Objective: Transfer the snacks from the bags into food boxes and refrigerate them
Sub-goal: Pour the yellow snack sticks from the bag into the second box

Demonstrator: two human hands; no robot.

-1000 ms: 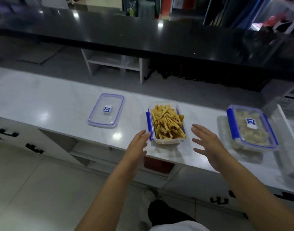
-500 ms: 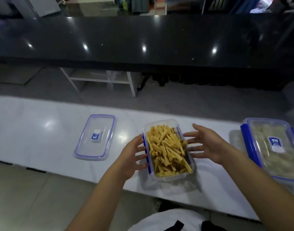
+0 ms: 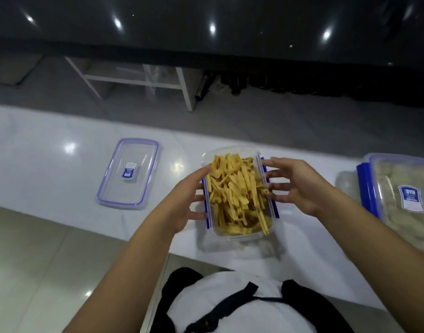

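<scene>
Both hands closed in, left hand (image 3: 182,207) and right hand (image 3: 300,186) fingers spread, pressing food box (image 3: 239,233) sides, long axis pointing away

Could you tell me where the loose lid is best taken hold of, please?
Grip the lid by its long edges, coming from above: it lies flat on the counter, left of the box, with nothing around it.
</scene>
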